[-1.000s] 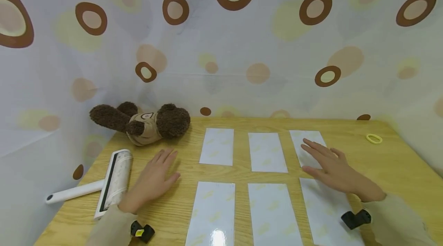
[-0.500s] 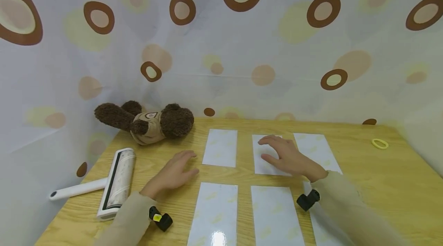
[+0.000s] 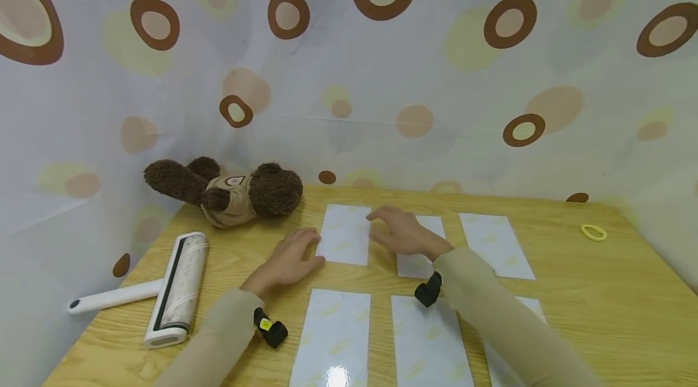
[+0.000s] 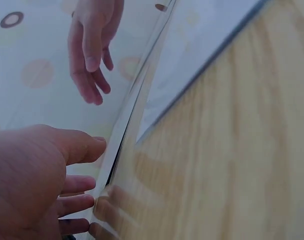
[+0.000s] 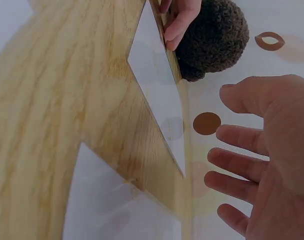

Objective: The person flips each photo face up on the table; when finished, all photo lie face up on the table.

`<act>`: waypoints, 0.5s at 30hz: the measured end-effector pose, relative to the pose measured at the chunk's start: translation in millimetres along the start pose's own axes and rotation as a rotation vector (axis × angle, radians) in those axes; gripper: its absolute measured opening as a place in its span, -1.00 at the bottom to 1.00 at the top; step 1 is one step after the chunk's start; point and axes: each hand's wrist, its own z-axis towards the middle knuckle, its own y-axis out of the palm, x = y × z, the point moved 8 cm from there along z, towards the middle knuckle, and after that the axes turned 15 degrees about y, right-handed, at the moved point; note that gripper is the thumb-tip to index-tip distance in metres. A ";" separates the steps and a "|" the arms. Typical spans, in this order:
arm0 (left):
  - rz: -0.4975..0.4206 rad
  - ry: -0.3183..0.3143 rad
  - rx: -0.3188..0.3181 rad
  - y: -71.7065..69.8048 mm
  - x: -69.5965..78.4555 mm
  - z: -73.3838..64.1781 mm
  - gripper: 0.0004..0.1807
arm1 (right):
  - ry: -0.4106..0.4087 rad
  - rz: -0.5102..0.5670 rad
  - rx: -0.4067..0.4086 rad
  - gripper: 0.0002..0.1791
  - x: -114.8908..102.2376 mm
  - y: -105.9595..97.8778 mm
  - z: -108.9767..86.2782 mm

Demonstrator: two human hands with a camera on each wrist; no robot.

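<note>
The head view shows me the back-left card (image 3: 342, 235) lying flat on the table (image 3: 589, 296) between the left hand (image 3: 293, 258) and right hand (image 3: 400, 232), fingers loose, grasping nothing. If the right sleeve (image 3: 491, 302) dips, I reckon it could drag the front-right card (image 3: 498, 373) askew.

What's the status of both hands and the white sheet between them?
Left hand, right hand: open, empty. White sheet: flat on table. No obstruction seen.
</note>
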 end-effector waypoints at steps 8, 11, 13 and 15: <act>0.033 -0.008 -0.013 3.0 -0.8 9.7 -0.52 | 0.027 0.015 0.017 -0.48 -2.4 2.4 37.8; 0.036 -0.007 -0.012 3.9 -2.0 10.1 -0.52 | 0.080 -0.051 -0.006 -0.37 -1.0 7.2 47.7; 0.035 -0.009 -0.008 5.2 -4.5 9.2 -0.53 | 0.106 -0.104 -0.022 -0.28 -0.9 11.7 52.7; 0.034 -0.013 -0.003 6.2 -6.9 7.7 -0.53 | 0.123 -0.143 -0.037 -0.21 0.0 17.4 57.4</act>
